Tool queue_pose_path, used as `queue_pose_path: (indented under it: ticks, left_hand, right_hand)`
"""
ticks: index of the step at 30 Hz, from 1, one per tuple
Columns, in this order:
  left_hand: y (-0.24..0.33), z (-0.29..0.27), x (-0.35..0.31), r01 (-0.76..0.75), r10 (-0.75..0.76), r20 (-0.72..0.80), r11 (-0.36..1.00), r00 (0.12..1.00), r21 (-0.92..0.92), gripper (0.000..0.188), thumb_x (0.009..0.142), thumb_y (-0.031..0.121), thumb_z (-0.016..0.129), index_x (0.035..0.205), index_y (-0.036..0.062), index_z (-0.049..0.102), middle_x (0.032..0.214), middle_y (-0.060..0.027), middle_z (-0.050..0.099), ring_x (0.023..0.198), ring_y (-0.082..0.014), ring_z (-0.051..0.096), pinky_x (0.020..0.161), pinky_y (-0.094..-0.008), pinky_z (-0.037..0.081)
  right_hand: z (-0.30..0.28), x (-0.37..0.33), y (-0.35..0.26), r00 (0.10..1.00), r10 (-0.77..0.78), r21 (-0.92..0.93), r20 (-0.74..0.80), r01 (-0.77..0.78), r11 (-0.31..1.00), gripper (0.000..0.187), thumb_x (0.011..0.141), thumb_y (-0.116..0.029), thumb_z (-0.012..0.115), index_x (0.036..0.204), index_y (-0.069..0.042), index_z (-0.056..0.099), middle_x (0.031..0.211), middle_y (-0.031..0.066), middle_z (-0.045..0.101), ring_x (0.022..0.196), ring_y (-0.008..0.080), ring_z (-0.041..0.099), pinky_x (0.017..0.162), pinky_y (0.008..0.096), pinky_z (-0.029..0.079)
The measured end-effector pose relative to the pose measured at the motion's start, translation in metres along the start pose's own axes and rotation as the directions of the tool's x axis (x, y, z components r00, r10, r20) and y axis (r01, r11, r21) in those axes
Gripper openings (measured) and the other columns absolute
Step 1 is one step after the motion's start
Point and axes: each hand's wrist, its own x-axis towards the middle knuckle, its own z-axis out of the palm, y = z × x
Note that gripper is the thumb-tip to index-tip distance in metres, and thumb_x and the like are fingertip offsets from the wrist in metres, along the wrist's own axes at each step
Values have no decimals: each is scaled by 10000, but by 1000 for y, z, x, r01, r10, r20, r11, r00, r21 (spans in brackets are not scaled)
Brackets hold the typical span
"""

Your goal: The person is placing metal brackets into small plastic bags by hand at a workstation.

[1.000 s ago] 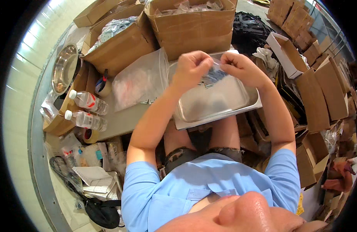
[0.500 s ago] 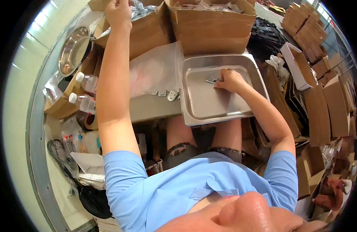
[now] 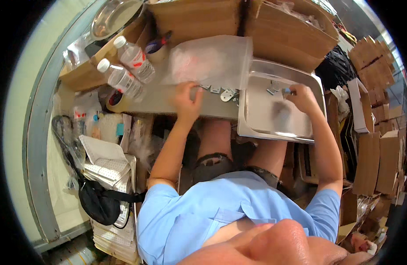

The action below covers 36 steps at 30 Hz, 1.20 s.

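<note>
My left hand (image 3: 188, 100) is over the bench, thumb and fingers apart, its fingertips beside small metal fittings (image 3: 215, 89). A rounded metal plate with holes (image 3: 227, 95) lies among them, along the lower edge of a clear plastic bag (image 3: 212, 62). Over the right part of a shallow stainless steel tray (image 3: 260, 121), my right hand (image 3: 301, 98) is closed, with a small metal part (image 3: 293, 92) at its fingertips. A few small metal pieces (image 3: 271, 91) lie in the tray left of that hand. The part's exact shape is too small to make out.
Two clear bottles (image 3: 135, 59) and a tape roll (image 3: 117, 102) stand at the left. Large cardboard boxes (image 3: 287, 33) line the back. A steel bowl (image 3: 115, 17) sits at the far left. Cartons (image 3: 366, 163) crowd the right side, and a black pouch (image 3: 97, 201) hangs lower left.
My left hand has come back from the box at the far left to the metal fittings. My right hand has shifted right over the tray. The whole view has also shifted.
</note>
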Motion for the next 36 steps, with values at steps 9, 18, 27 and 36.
queue_pose_path:
  ticks: [9,18,27,36]
  left_hand:
    - [8,3,-5,2,-3,52,1000,999,19,179,762,66,618,933,22,591,921,-144,611,875,-337,555,765,-405,444]
    - [7,-5,-13,0,-12,315,999,949,37,262,781,183,642,983,24,592,1017,-150,601,955,-347,553,821,-401,444]
    - [15,1,-4,-210,99,485,961,869,180,404,725,280,691,1063,80,596,1190,-76,525,1093,-287,486,892,-425,415]
    - [50,36,1,-300,78,695,932,714,204,587,758,253,648,1272,59,441,1311,-145,447,1217,-315,393,983,-483,292]
  right_hand:
    - [38,-9,-168,861,-509,-23,-3,509,861,168,747,-194,651,837,-53,662,926,154,544,920,319,519,808,405,403]
    - [-1,-40,-146,897,-309,-114,-315,287,951,229,743,-254,680,912,-99,672,1070,108,565,1091,296,485,918,433,355]
    - [6,-155,69,707,328,32,-626,-397,917,406,809,-288,653,1133,-56,571,1075,146,587,1054,308,529,897,415,416]
    - [-6,-154,88,800,550,886,241,-412,211,384,861,-274,585,1170,-51,544,989,20,581,876,116,531,743,252,440]
